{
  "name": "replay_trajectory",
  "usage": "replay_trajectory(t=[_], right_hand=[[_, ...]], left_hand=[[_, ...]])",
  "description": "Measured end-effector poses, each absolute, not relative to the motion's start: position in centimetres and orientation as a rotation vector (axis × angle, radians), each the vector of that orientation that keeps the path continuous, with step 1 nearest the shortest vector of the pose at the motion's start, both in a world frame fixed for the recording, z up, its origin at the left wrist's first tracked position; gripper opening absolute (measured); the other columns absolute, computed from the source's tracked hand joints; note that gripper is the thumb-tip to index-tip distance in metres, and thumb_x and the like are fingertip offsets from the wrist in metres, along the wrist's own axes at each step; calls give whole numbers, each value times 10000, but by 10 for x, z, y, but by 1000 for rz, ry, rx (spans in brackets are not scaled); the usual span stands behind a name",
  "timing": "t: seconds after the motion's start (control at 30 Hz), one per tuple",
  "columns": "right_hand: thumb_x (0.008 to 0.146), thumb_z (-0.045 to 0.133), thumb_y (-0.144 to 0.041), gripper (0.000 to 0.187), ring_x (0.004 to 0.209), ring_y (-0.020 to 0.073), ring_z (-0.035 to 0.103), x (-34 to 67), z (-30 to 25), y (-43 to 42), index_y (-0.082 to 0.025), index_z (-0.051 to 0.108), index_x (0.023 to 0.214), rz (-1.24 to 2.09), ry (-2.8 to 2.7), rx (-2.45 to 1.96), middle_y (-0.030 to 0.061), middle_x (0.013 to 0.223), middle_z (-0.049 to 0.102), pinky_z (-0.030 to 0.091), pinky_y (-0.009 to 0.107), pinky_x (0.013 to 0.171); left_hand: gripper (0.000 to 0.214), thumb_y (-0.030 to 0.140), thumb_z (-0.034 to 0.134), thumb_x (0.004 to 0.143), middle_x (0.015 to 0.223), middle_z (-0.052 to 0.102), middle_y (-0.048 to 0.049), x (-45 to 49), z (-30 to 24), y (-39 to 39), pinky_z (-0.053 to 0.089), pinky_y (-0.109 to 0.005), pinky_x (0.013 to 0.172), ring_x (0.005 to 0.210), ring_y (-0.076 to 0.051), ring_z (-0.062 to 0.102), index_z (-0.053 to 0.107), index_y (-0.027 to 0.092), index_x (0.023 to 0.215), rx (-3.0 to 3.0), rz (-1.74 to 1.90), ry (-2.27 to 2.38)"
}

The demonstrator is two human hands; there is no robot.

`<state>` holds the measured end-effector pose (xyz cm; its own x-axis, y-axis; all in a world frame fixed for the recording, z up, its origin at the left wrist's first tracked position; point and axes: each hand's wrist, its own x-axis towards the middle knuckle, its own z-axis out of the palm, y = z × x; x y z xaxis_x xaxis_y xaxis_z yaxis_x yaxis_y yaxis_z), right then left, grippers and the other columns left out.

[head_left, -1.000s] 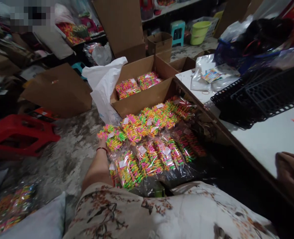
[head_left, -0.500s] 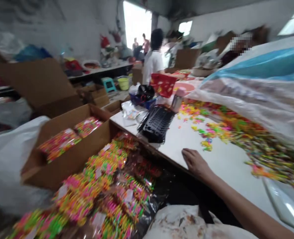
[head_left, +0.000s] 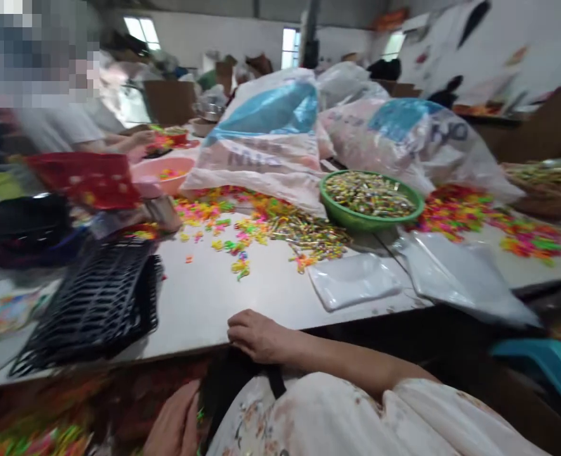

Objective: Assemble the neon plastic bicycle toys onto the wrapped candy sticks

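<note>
My right hand (head_left: 256, 335) rests on the near edge of the white table (head_left: 204, 297), fingers loosely bent, nothing in it. My left hand (head_left: 170, 423) hangs low below the table edge beside a dark strap or bag (head_left: 223, 386) on my lap. Its fingers run out of the frame and are blurred. Small neon plastic pieces (head_left: 242, 237) lie scattered over the table's middle. A green bowl (head_left: 370, 218) full of small pieces stands beyond them. Flat clear bags (head_left: 351, 282) lie close to my right hand.
A black plastic basket (head_left: 94, 304) lies on its side at the left of the table. Big filled plastic sacks (head_left: 270, 136) sit at the back. Another person (head_left: 66, 126) works at the far left by a pink bowl (head_left: 166, 177). A blue stool (head_left: 551, 367) stands at the right.
My view has swung right, from the floor cartons of packed neon bags to the tabletop. My right hand has slid back to the table's edge. My left hand has left the packs.
</note>
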<state>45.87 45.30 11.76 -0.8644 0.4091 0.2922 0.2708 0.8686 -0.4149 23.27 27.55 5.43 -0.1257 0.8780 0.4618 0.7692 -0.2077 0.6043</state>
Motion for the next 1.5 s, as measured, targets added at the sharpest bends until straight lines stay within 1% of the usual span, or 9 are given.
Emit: replay_trajectory(t=[0.17, 0.37, 0.53, 0.7, 0.87, 1.03, 1.2, 1.33, 1.5], right_hand=[[906, 522, -194, 204, 1097, 239, 559, 548, 121, 483, -140, 619, 1077, 344, -2457, -916, 164, 1191, 624, 491, 390, 954], [950, 477, -190, 217, 1094, 222, 571, 612, 135, 561, -170, 650, 1080, 249, -2326, -1325, 131, 1163, 645, 462, 387, 967], [903, 534, -160, 319, 1104, 232, 553, 591, 140, 612, -130, 598, 1215, 267, -2538, -1558, 146, 1187, 631, 424, 336, 955], [786, 574, -54, 308, 996, 288, 552, 552, 131, 631, -99, 637, 1084, 312, -2567, -1592, 181, 1055, 635, 427, 370, 876], [840, 455, -35, 293, 1096, 323, 477, 532, 122, 632, -45, 592, 1099, 357, -2452, -1639, 253, 1169, 560, 401, 398, 909], [904, 449, -127, 176, 904, 235, 562, 533, 131, 643, -115, 603, 989, 562, -2307, -1624, 170, 1023, 634, 429, 318, 797], [988, 341, -352, 257, 642, 135, 562, 538, 151, 624, -182, 527, 1032, 928, -1920, -1529, 40, 814, 642, 421, 232, 558], [816, 619, -559, 366, 543, 87, 493, 559, 159, 579, -204, 531, 813, 1615, -1154, -1194, -18, 707, 561, 277, 165, 383], [703, 794, -479, 366, 572, 64, 495, 595, 155, 529, -171, 661, 850, 1815, -899, -1175, -9, 727, 556, 233, 130, 356]], left_hand=[[313, 232, 626, 823, 1020, 741, -34, 269, 83, 381, 534, -404, 921, 928, -256, 692, 696, 344, 1107, 2157, 1215, 1612], [237, 261, 669, 788, 1035, 689, -102, 289, 107, 474, 429, -469, 1010, 1021, -314, 601, 705, 251, 1022, 1907, 1240, 1631], [206, 204, 641, 806, 1041, 618, -142, 319, 113, 521, 383, -506, 1000, 1054, -334, 517, 650, 216, 1011, 1944, 1196, 1715], [166, 218, 645, 803, 987, 546, -119, 326, 105, 544, 393, -479, 950, 997, -307, 469, 598, 201, 961, 2050, 978, 1946], [70, 175, 580, 835, 955, 542, -118, 318, 100, 547, 396, -466, 942, 973, -293, 482, 606, 184, 899, 2040, 986, 1944], [191, 159, 624, 803, 943, 605, -93, 309, 98, 550, 424, -433, 957, 967, -261, 570, 632, 195, 991, 1511, 1377, 1838], [206, 173, 624, 810, 759, 624, -23, 300, 100, 556, 511, -293, 622, 607, -148, 632, 513, 185, 984, 520, 1538, 1459], [276, 129, 695, 735, 755, 654, -55, 292, 107, 553, 537, -286, 606, 669, -185, 693, 471, 168, 891, 407, 1516, 1344], [328, 65, 712, 642, 741, 660, -46, 288, 115, 547, 560, -281, 610, 692, -196, 703, 462, 165, 829, 330, 1463, 1290]])
